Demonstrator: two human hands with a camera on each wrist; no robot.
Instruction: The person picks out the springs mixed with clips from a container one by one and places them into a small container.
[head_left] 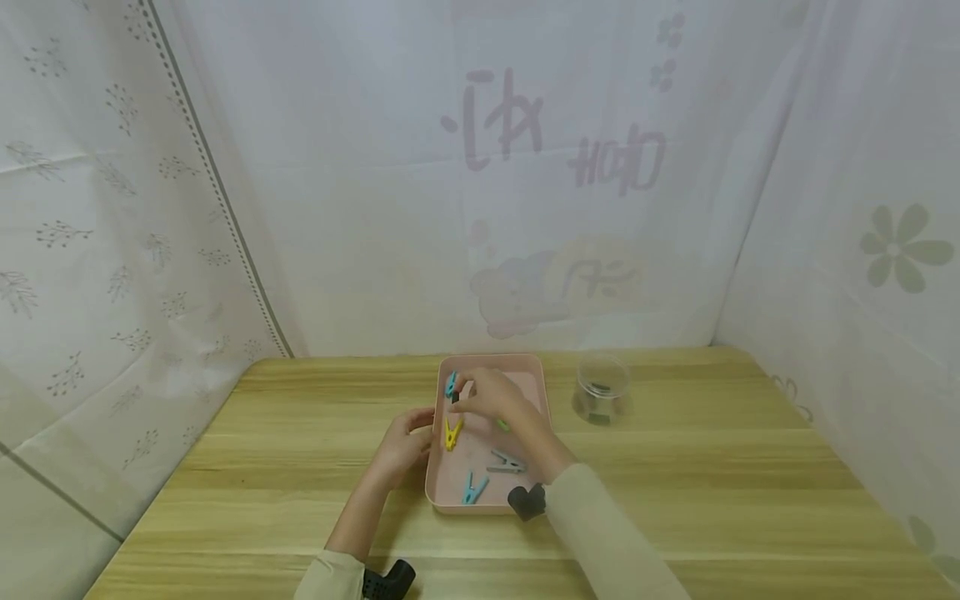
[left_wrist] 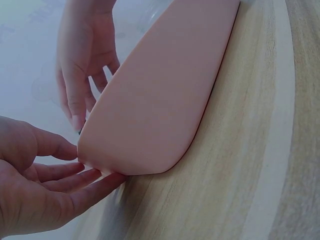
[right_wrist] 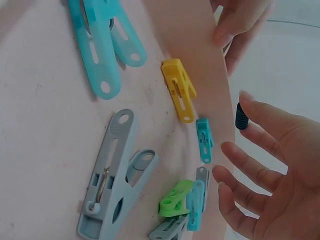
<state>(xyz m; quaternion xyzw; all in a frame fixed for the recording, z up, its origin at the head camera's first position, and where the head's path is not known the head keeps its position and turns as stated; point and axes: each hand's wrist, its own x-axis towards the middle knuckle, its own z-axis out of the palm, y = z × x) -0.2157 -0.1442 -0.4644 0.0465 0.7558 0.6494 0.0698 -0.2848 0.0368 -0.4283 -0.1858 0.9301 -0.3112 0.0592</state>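
Note:
My right hand is over the far left part of a pink tray, pinching a small dark ribbed cylinder between thumb and index finger. Its other fingers are spread. My left hand rests its fairly straight fingers against the tray's outer left side. Several clothespins lie in the tray: a small blue one, a yellow one, a grey one and a larger blue one. A green clothespin lies among others, partly hidden by my right arm in the head view.
A clear round container with dark pieces inside stands on the wooden table, right of the tray. White patterned curtains hang behind the table and along both sides.

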